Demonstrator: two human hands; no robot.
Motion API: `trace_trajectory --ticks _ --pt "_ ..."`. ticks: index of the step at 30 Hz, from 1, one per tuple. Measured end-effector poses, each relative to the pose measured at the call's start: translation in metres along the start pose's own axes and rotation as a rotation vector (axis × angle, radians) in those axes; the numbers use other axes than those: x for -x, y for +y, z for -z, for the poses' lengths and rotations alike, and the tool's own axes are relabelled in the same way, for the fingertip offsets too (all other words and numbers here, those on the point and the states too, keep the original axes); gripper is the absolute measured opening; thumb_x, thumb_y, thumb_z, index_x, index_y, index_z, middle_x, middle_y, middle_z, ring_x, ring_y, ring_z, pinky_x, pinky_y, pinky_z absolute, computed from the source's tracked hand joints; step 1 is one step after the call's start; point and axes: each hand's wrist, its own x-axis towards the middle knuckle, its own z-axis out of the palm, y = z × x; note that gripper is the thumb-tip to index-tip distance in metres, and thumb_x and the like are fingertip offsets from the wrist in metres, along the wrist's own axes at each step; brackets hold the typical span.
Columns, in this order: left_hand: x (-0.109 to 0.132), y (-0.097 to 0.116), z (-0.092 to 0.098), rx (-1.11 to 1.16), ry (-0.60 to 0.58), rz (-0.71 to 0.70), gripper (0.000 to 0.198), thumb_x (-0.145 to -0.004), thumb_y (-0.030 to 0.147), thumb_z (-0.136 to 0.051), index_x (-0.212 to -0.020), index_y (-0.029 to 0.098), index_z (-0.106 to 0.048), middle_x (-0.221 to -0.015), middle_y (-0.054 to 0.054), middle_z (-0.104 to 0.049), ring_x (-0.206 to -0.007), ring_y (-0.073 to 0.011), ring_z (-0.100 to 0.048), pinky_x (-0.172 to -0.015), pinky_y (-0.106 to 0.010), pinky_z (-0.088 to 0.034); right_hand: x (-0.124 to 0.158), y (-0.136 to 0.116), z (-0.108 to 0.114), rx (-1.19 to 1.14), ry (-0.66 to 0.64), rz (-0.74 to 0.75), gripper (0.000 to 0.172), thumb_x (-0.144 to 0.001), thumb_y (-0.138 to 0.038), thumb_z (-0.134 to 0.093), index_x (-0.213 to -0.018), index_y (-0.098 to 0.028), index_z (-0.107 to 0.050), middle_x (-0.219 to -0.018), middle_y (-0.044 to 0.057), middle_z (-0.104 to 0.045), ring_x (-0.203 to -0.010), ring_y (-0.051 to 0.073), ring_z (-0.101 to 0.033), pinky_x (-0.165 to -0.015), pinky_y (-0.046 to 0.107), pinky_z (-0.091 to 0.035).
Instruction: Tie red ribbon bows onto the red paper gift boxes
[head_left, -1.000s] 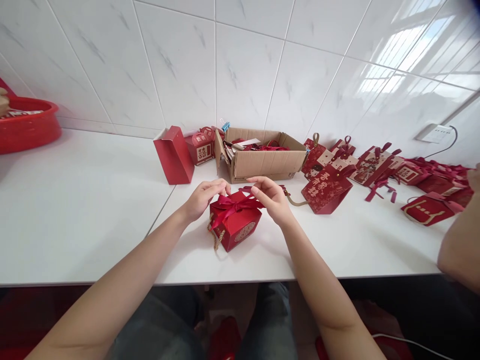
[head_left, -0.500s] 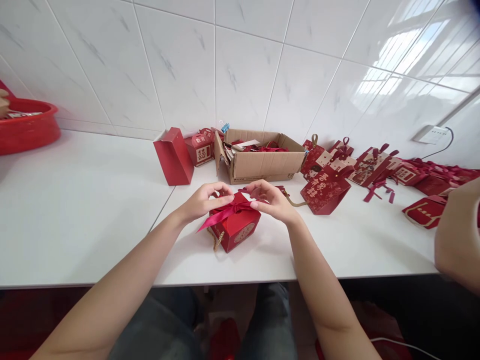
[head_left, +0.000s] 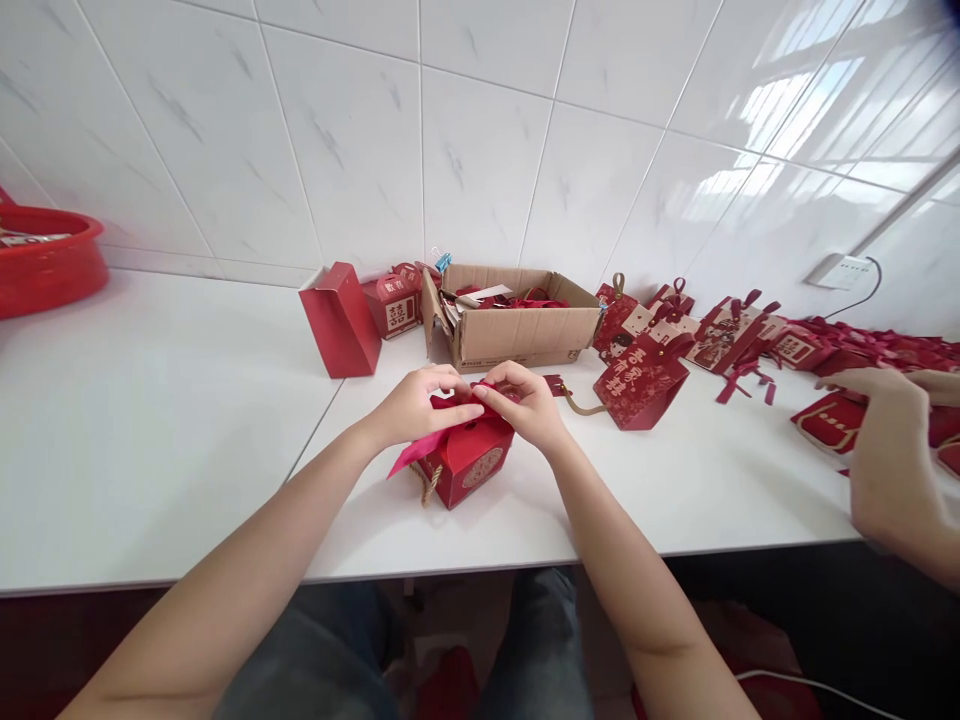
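On the white table near its front edge stands a small red gift box with a round pale emblem on its side and a twisted gold cord at its left end. A bright pink-red ribbon lies across its top, one tail hanging out to the left. My left hand pinches the ribbon over the middle of the lid. Close against it, my right hand is also closed on the ribbon, thumb and index finger pressed together. The ribbon's knotted part is mostly hidden by my fingers.
Behind the box sits an open cardboard box of red pieces. A tall red box stands to its left, and several decorated red boxes are at right. A co-worker's hand is far right. A red basin stands far left.
My hands have come together over the lid, and my right fingers have closed on the ribbon. The co-worker's hand at the right has reached over the red boxes. The view has shifted slightly.
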Motion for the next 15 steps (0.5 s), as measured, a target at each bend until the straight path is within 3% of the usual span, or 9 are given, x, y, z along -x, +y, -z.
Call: trace_trajectory --ticks 5,9,15 --pt "-0.003 -0.002 -0.007 -0.051 0.066 0.028 0.026 -0.078 0.045 -0.064 -0.079 0.02 -0.073 -0.08 -0.002 -0.061 -0.077 -0.0155 -0.057 -0.069 -0.027 -0.044 0.014 -0.008 0.012 0.196 -0.026 -0.077 0.032 -0.083 -0.039 -0.062 -0.109 -0.021 -0.06 -0.092 0.005 -0.067 -0.078 0.015 -0.062 -0.068 0.028 -0.051" --pt "-0.001 -0.003 -0.008 -0.071 0.122 0.043 0.027 -0.078 0.045 -0.065 -0.072 0.02 -0.073 -0.076 -0.001 -0.062 -0.071 -0.014 -0.056 -0.066 -0.026 -0.042 0.031 -0.015 0.02 0.406 0.012 -0.054 0.008 -0.082 -0.026 -0.063 -0.085 -0.019 -0.066 -0.081 0.004 -0.068 -0.068 0.014 -0.059 -0.064 0.028 -0.048" --pt "-0.001 -0.004 -0.009 -0.199 0.15 -0.01 0.025 -0.08 0.041 -0.063 -0.07 0.021 -0.074 -0.069 -0.002 -0.064 -0.07 -0.0157 -0.055 -0.064 -0.027 -0.04 0.057 -0.032 0.003 0.54 -0.058 0.11 0.01 -0.085 -0.019 -0.058 -0.079 -0.019 -0.066 -0.071 0.002 -0.062 -0.062 0.012 -0.052 -0.058 0.024 -0.041"
